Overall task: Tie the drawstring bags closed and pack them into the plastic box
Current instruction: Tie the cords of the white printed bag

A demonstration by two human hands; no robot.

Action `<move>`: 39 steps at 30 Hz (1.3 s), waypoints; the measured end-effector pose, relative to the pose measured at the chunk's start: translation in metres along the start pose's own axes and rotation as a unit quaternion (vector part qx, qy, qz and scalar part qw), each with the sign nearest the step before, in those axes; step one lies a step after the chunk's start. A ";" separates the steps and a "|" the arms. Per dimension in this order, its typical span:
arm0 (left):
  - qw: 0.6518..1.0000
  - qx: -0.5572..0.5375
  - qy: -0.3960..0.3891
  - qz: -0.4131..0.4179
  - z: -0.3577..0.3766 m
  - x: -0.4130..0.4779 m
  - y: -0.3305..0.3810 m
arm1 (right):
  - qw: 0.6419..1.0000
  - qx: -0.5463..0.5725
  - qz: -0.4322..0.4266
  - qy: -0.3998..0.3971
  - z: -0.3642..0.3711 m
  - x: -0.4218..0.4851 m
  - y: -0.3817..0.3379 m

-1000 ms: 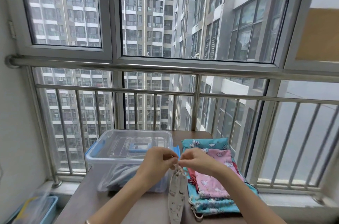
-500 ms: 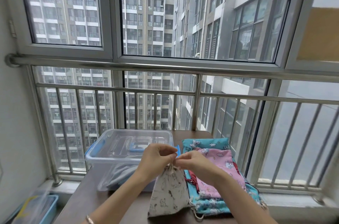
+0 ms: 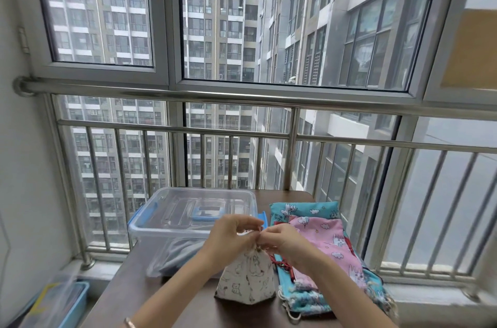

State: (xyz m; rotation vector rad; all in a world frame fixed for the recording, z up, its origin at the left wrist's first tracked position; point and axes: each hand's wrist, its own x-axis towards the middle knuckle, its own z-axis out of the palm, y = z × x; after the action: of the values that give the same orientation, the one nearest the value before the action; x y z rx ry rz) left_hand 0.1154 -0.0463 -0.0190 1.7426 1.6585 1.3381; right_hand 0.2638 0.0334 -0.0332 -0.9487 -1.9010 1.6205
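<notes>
fingers (image 3: 246, 221) of left hand (image 3: 230, 236) and right hand (image 3: 286, 240) pinch drawstring (image 3: 258, 231) atop white bag (image 3: 247, 279).

No legible text: the white drawstring bag (image 3: 246, 280) and pink bag (image 3: 329, 243) beside the plastic box (image 3: 146, 233) show only cartoon prints.

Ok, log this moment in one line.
step: tying | white bag upright, neck gathered | left hand, right hand pinch its cord | other bags unpacked

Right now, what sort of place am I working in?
Probably an enclosed balcony high in an apartment block: a steel railing lines the windows, tall apartment towers fill the view outside, and a table holds a plastic box and cloth bags.
</notes>
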 end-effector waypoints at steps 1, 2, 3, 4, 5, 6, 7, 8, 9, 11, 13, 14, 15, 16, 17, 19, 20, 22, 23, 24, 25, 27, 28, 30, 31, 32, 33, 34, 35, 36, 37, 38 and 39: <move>1.000 -0.009 -0.025 -0.001 -0.002 0.001 -0.001 | 1.000 -0.023 -0.006 0.000 -0.002 -0.001 -0.002; 0.999 -0.017 -0.046 -0.002 -0.003 0.002 -0.001 | 0.999 -0.046 -0.016 0.002 -0.005 -0.003 -0.005; 0.998 -0.018 -0.057 -0.002 -0.004 0.002 -0.002 | 0.998 -0.063 -0.026 0.004 -0.007 -0.004 -0.005; 0.998 -0.010 -0.059 -0.001 -0.004 0.003 -0.003 | 0.997 -0.072 -0.038 0.006 -0.007 -0.005 -0.006; 0.998 0.007 -0.055 0.003 -0.005 0.004 -0.003 | 0.996 -0.078 -0.048 0.011 -0.007 -0.007 -0.006; 0.998 0.030 -0.050 0.007 -0.005 0.005 -0.005 | 0.995 -0.082 -0.059 0.016 -0.006 -0.008 -0.006; 0.997 0.057 -0.046 0.013 -0.006 0.005 -0.006 | 0.994 -0.083 -0.068 0.019 -0.005 -0.009 -0.006; 0.996 0.083 -0.043 0.019 -0.006 0.006 -0.007 | 0.994 -0.080 -0.075 0.021 -0.003 -0.010 -0.005; 0.994 0.102 -0.039 0.024 -0.007 0.006 -0.008 | 0.993 -0.075 -0.083 0.024 -0.002 -0.010 -0.004; 0.993 0.110 -0.039 0.019 -0.009 0.006 -0.007 | 0.992 -0.072 -0.097 0.035 -0.001 -0.010 -0.002; 0.995 0.093 -0.047 -0.005 -0.010 0.006 -0.006 | 0.990 -0.078 -0.110 0.046 0.001 -0.011 -0.002; 0.995 0.083 -0.053 -0.018 -0.010 0.007 -0.006 | 0.989 -0.081 -0.116 0.051 0.002 -0.011 -0.002; 0.995 0.075 -0.058 -0.029 -0.011 0.007 -0.006 | 0.987 -0.083 -0.122 0.059 0.003 -0.011 -0.003; 0.995 0.070 -0.061 -0.040 -0.012 0.008 -0.006 | 0.986 -0.080 -0.127 0.066 0.005 -0.011 -0.003; 0.995 0.061 -0.064 -0.053 -0.013 0.008 -0.005 | 0.985 -0.078 -0.133 0.073 0.006 -0.011 -0.004; 0.994 0.035 -0.077 -0.076 -0.016 0.010 -0.004 | 0.982 -0.082 -0.146 0.083 0.009 -0.010 -0.003; 0.993 0.022 -0.087 -0.083 -0.018 0.011 -0.004 | 0.981 -0.086 -0.149 0.087 0.010 -0.009 -0.002; 0.991 0.005 -0.107 -0.084 -0.019 0.012 -0.003 | 0.982 -0.081 -0.146 0.091 0.013 -0.009 -0.002; 0.990 -0.001 -0.116 -0.081 -0.020 0.012 -0.003 | 0.983 -0.073 -0.144 0.090 0.014 -0.010 -0.003; 0.989 -0.005 -0.122 -0.078 -0.020 0.011 -0.003 | 0.984 -0.061 -0.142 0.090 0.016 -0.010 -0.003; 0.989 -0.009 -0.127 -0.076 -0.021 0.011 -0.002 | 0.985 -0.048 -0.143 0.090 0.017 -0.010 -0.002; 0.987 -0.019 -0.135 -0.081 -0.023 0.010 -0.001 | 0.984 -0.033 -0.147 0.096 0.019 -0.012 -0.002; 0.986 -0.030 -0.141 -0.087 -0.024 0.009 -0.001 | 0.983 -0.037 -0.152 0.100 0.019 -0.012 -0.001; 0.981 -0.059 -0.152 -0.101 -0.026 0.008 -0.001 | 0.978 -0.068 -0.168 0.105 0.021 -0.013 -0.001; 0.979 -0.071 -0.156 -0.108 -0.027 0.008 -0.001 | 0.975 -0.085 -0.175 0.106 0.022 -0.014 -0.002; 0.978 -0.077 -0.158 -0.115 -0.027 0.008 -0.002 | 0.972 -0.102 -0.180 0.109 0.022 -0.015 -0.003; 0.977 -0.079 -0.158 -0.118 -0.028 0.008 -0.003 | 0.969 -0.120 -0.185 0.113 0.022 -0.015 -0.004; 0.977 -0.077 -0.157 -0.118 -0.028 0.009 -0.004 | 0.965 -0.141 -0.188 0.120 0.021 -0.016 -0.006; 0.978 -0.076 -0.155 -0.116 -0.028 0.009 -0.004 | 0.959 -0.163 -0.193 0.126 0.021 -0.016 -0.008; 0.979 -0.076 -0.150 -0.113 -0.027 0.009 -0.004 | 0.954 -0.185 -0.196 0.129 0.020 -0.017 -0.010; 0.981 -0.078 -0.143 -0.109 -0.027 0.009 -0.004 | 0.950 -0.204 -0.199 0.127 0.019 -0.017 -0.011; 0.982 -0.079 -0.133 -0.105 -0.026 0.009 -0.003 | 0.946 -0.222 -0.202 0.126 0.018 -0.017 -0.012; 0.984 -0.079 -0.125 -0.101 -0.026 0.009 -0.002 | 0.943 -0.233 -0.200 0.127 0.018 -0.018 -0.013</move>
State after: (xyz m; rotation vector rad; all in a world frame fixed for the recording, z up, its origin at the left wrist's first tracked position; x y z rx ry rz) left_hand 0.0917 -0.0460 -0.0052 1.5357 1.5013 1.0782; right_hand 0.2599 0.0073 -0.0229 -0.8225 -2.1547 0.7907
